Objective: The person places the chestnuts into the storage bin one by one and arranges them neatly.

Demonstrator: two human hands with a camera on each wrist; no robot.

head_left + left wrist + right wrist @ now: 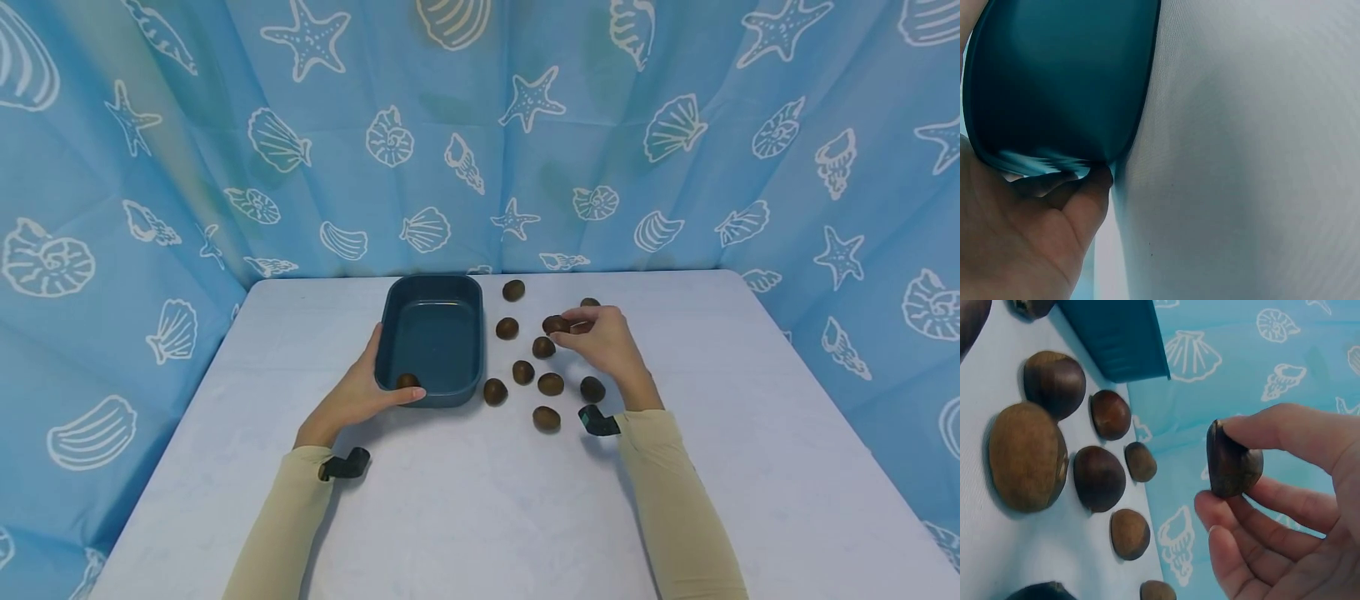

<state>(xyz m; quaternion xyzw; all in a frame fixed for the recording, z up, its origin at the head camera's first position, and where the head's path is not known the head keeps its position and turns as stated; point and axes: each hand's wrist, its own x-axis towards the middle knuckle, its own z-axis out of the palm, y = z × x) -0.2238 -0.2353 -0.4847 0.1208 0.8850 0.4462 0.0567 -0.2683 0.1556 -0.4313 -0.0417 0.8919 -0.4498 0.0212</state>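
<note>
My right hand (603, 337) pinches a brown chestnut (1234, 461) between thumb and fingertips, held up off the table among the loose ones. In the head view this chestnut (555, 325) shows at the fingertips. My left hand (360, 392) grips a dark teal rectangular container (480, 342) at its near left corner, the thumb lying along the near rim and the fingers against the outer left side. One chestnut (407, 381) lies inside the container by the thumb. Several chestnuts (551, 384) are scattered on the table between the container and my right hand.
A white cloth covers the table (480, 508). Behind it hangs a blue curtain (465, 108) with shells and starfish, close to the container's far end. One chestnut (513, 290) sits near the back edge, and another (546, 419) lies nearest the front.
</note>
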